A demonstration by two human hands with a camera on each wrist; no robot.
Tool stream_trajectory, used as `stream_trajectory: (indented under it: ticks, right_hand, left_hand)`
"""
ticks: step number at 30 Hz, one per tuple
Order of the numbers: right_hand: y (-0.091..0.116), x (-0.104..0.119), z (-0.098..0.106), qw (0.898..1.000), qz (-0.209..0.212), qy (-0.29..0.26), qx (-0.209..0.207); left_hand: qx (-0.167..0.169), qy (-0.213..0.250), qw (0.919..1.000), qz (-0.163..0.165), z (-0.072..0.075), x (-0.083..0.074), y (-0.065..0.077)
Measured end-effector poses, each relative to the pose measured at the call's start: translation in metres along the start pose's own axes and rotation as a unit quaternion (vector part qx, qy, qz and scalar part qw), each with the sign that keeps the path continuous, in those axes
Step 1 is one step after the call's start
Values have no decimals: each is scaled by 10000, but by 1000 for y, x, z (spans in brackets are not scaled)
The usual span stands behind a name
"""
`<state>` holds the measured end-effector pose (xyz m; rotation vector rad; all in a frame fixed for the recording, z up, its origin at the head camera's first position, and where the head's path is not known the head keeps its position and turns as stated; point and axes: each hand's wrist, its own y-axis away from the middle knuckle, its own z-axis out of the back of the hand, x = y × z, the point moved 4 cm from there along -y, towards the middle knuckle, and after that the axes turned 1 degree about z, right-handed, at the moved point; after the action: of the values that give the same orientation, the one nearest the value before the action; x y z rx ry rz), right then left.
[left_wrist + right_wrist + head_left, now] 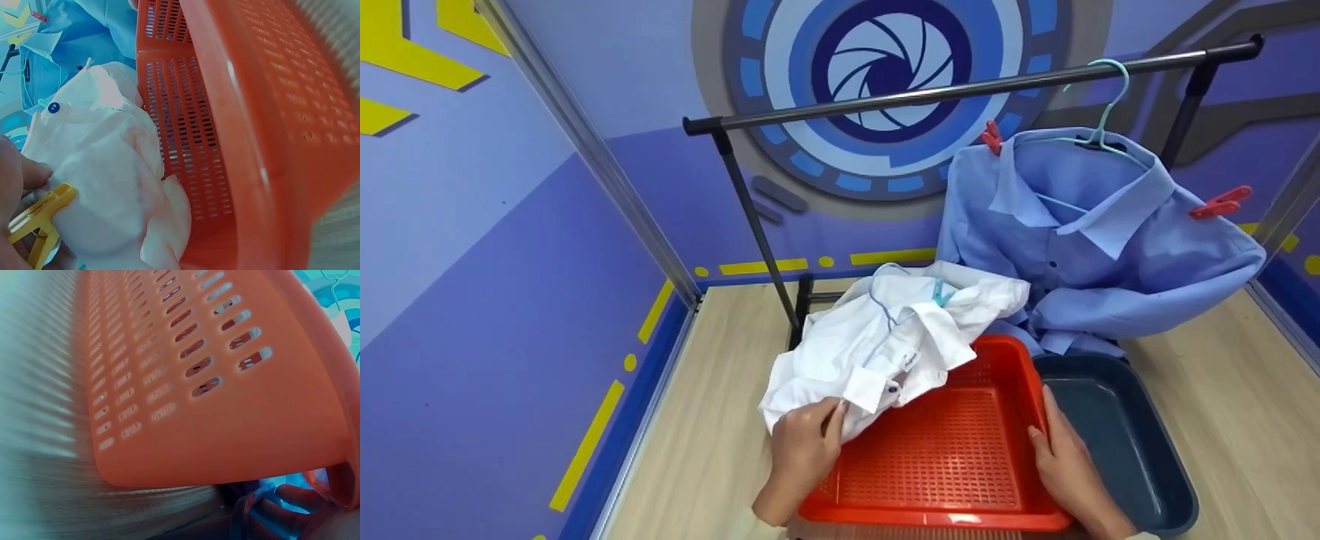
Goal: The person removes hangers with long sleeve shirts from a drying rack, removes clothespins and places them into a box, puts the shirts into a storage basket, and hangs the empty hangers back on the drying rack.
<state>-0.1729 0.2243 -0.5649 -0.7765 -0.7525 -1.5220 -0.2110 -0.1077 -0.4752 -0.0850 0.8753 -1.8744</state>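
Note:
A white shirt point(840, 337) lies bunched over the left and back of a red perforated basket point(930, 450). With thumb and fingers, my left hand point(806, 442) pinches the shirt beside its collar-like flap. In the left wrist view, a yellow clothespin point(44, 216) sits among that hand's fingers, against the white cloth; the head view hides it. My right hand point(1069, 457) grips the basket's right rim, thumb inside and fingers outside. Underneath, the right wrist view shows the slotted basket wall point(225, 416) close up.
A blue shirt point(1080, 225) hangs from a mint hanger point(1106, 112) on a black rack point(900, 97), with red clothespins point(1221, 202) at its shoulders. A dark blue basin point(1125, 442) stands right of the basket. Blue walls enclose the wooden table point(720, 360).

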Motion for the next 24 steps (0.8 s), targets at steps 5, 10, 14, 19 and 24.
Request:
stream_trajectory:
  ticks: [5,10,14,19,24]
  right_hand:
    - [0,1,1,9999,87,-3,-89]
    - [0,2,4,9993,251,103,-272]
    - [0,2,4,9990,272,49,-356]
    - [3,1,0,9993,219,-3,-287]
    - [2,2,1,9991,231,2,-344]
  left_hand:
    - [-3,2,10000,-31,0,-4,1]
    - [121,39,9999,39,-2,-7,1]
    - [150,89,9998,35,-3,-9,3]
    - [118,176,9997,95,-1,-9,9]
    - [164,236,9995,146,-1,-11,10]
